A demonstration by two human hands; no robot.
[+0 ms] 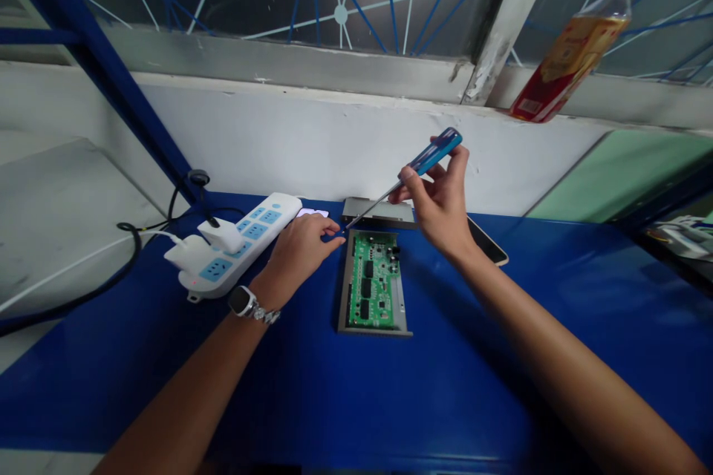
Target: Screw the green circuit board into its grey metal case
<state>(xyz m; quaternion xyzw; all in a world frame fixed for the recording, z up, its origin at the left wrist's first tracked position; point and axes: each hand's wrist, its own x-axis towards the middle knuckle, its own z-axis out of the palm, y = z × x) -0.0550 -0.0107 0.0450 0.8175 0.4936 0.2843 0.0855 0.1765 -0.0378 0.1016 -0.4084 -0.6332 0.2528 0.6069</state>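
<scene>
Blue table (501, 356), screwdriver (423, 161) above circuit board (372, 280)

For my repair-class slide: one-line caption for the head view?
Right hand aims a blue-handled screwdriver at an opened case's circuit board; left hand rests beside it.
</scene>
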